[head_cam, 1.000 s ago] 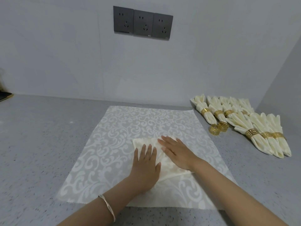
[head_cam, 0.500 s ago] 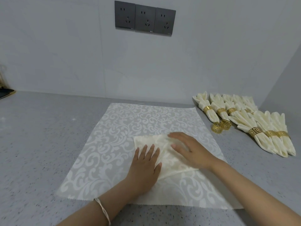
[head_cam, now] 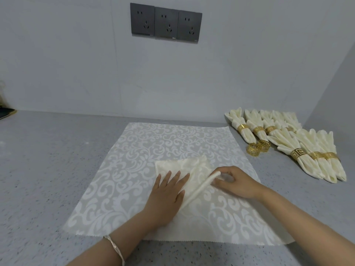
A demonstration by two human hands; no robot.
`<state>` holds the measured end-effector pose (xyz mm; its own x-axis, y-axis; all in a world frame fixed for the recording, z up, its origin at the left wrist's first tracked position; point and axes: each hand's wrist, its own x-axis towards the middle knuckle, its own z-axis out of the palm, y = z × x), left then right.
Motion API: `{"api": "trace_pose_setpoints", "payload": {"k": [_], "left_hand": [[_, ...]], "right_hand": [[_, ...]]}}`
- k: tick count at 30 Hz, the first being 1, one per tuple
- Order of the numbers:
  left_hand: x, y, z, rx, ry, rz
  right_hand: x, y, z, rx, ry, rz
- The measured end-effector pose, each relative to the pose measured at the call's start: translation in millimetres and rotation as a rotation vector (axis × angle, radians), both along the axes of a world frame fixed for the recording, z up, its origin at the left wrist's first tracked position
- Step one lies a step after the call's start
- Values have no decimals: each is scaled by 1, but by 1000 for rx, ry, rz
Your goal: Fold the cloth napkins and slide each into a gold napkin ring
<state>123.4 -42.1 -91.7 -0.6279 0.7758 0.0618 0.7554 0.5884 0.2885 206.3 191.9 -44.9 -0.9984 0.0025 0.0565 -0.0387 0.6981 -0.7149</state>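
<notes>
At the centre of the frame I have the left hand (head_cam: 169, 191) laid flat, fingers spread, on a cream damask cloth napkin (head_cam: 182, 166), which I judge pins the folded layers while the other side is worked. The right hand (head_cam: 236, 182), lower right of centre, has thumb and fingertips pinched on the napkin's right edge, which is lifted and doubled into a narrow raised ridge running diagonally toward the lower left; this looks like a fold in progress, ahead of any ring. The napkin lies on a larger white mat of scroll-patterned fabric (head_cam: 134, 169), which is spread over a grey speckled countertop (head_cam: 48, 160), probably as a clean working surface. At the right edge of the frame lies a row of finished cream napkins cinched in gold key-pattern rings (head_cam: 295, 150), tips fanned toward the wall. Just left of them stand two loose gold openwork napkin rings (head_cam: 258, 147), both empty, within easy reach of the right hand. Three dark wall sockets (head_cam: 166, 23) sit upper centre.
</notes>
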Motion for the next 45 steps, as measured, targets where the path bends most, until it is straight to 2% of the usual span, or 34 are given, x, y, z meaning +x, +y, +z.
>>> {"api": "trace_pose_setpoints", "payload": {"k": [5,8,12,23,26,28,31,34,36,39,42,43,45], "left_hand": [[2,-2,3,52,-70,-8],[4,0,8,46,-168,3],[0,0,8,-3,-162,-8],[-16,7,20,19,-211,16],[-38,15,34,122,-151,106],[-54,17,35,85,-79,151],[-73,19,30,33,-70,200],[-76,22,36,113,-11,274],[-72,21,45,72,13,306],[-58,21,58,-26,-81,283],[-34,23,62,-8,-391,200],[-26,24,60,19,-442,180],[-16,26,57,-4,-356,151]], "right_hand": [[-7,-5,-6,-206,28,-125],[-13,-7,-10,-208,61,-191],[-20,-6,-16,-247,57,-229],[-38,-4,-25,-114,6,-277],[-42,-3,-22,-59,-36,-270],[-43,-3,-20,-77,-62,-280],[-45,-3,-18,-93,-86,-290],[-48,-3,-16,-13,-94,-305],[-51,-2,-14,42,-76,-330],[-57,4,-12,54,-33,-375],[-62,6,-20,28,-21,-428],[-62,6,-24,29,-18,-455],[-61,2,-32,55,4,-521]]}}
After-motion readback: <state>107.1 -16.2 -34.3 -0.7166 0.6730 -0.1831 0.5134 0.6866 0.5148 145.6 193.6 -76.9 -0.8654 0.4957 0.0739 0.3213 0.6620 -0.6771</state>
